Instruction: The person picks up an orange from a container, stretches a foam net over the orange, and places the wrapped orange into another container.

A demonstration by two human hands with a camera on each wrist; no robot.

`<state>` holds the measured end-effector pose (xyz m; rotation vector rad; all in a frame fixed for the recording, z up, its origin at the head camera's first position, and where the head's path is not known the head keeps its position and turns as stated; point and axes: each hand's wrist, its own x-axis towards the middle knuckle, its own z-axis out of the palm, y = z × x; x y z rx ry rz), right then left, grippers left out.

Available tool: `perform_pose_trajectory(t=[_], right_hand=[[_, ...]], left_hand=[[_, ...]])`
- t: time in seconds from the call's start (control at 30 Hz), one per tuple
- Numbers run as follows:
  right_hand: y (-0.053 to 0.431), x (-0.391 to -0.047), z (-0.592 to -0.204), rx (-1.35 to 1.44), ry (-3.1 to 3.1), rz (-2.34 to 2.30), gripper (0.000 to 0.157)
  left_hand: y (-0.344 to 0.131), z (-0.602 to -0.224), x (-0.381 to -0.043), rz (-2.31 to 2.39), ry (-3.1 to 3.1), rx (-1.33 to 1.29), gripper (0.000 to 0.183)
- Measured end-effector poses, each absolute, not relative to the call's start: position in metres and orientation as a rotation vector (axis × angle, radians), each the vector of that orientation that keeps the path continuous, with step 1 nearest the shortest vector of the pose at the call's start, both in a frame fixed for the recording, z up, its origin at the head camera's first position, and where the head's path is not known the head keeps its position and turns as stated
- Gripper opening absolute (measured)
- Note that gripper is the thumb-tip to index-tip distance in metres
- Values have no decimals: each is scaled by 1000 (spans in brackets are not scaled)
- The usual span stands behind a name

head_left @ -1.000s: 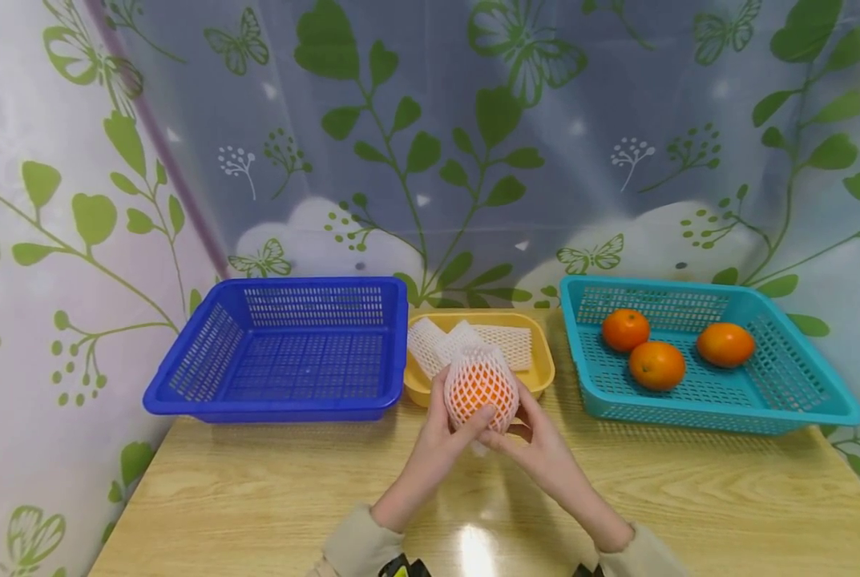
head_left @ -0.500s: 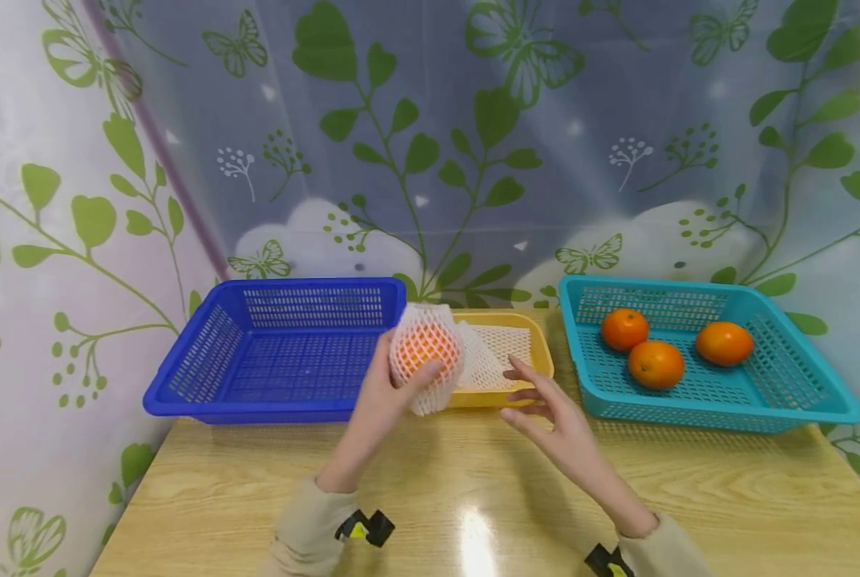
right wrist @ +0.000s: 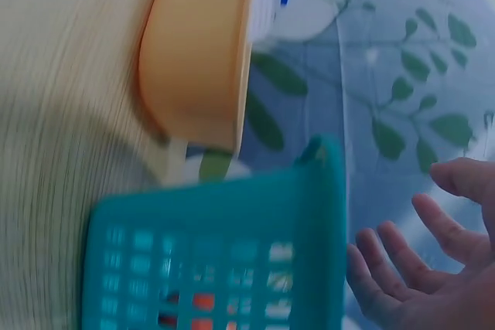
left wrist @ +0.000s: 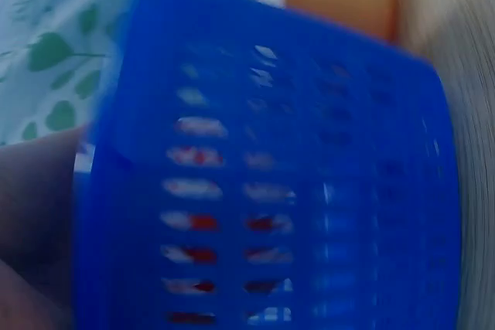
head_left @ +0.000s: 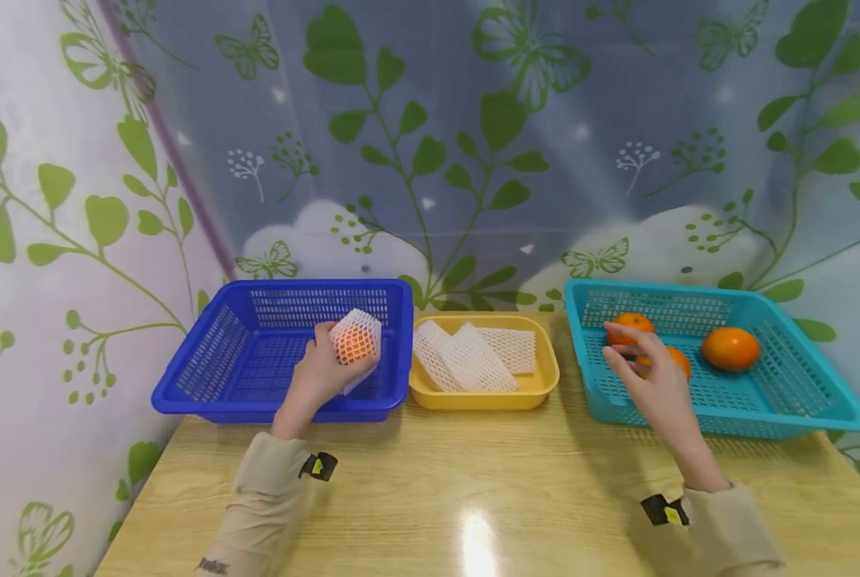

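Observation:
My left hand (head_left: pixel 320 370) grips an orange in a white foam net (head_left: pixel 356 343) inside the blue basket (head_left: pixel 271 407), towards its right side. In the left wrist view the basket's slotted wall (left wrist: pixel 302 168) hides most of the fruit, with red and white showing through the slots. Over the teal basket (head_left: pixel 732 418) reaches my right hand (head_left: pixel 656 385), holding nothing, its fingers spread and slightly bent. Beneath it, two oranges are partly covered, one at the back (head_left: pixel 633 322) and one in front (head_left: pixel 680 362). A third orange (head_left: pixel 731 349) lies to the right.
Between the baskets stands a yellow tray (head_left: pixel 487 401) with several white foam nets (head_left: pixel 476 361) lying flat in it. All three containers are on a wooden table (head_left: pixel 430 481) against a leaf-patterned curtain (head_left: pixel 430 160).
The left hand has carried the netted orange from over the yellow tray left into the blue basket. The right hand has let go of it and moved right, over the teal basket.

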<state>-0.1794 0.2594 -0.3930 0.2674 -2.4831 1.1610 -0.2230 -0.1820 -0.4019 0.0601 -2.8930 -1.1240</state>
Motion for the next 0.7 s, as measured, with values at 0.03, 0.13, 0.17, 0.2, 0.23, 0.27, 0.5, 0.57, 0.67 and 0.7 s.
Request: perform_pose_trajectory(t=[0.03, 0.13, 0.17, 0.2, 0.23, 0.27, 0.5, 0.57, 0.67, 0.7], right_hand=[[264, -181, -393, 250, -2486, 1149, 43], [276, -186, -395, 209, -2498, 1102, 43], [279, -188, -396, 201, -2501, 1090, 43], [283, -190, -396, 195, -2508, 1077, 43], [287, -192, -397, 187, -2514, 1064, 43], [291, -193, -397, 175, -2524, 1045, 44], [314, -201, -401, 76, -2592, 923, 47], [320, -202, -403, 47, -2613, 877, 47], [329, -206, -404, 6, -2651, 791, 46], [331, -208, -404, -5, -2664, 766, 46]], left_hand=[[-181, -403, -224, -1059, -2937, 76, 92], [-178, -406, -228, -919, -3040, 101, 92], [-177, -406, -230, -873, -3071, 99, 93], [-177, -407, -231, -842, -3101, 105, 94], [-175, -407, -232, -805, -3138, 108, 96], [-174, -408, -233, -768, -3177, 110, 99], [-173, -406, -233, -632, -3351, 106, 102], [-175, -404, -232, -615, -3364, 84, 98], [-178, -400, -232, -592, -3349, 41, 91], [-179, -400, -232, -589, -3336, 27, 89]])
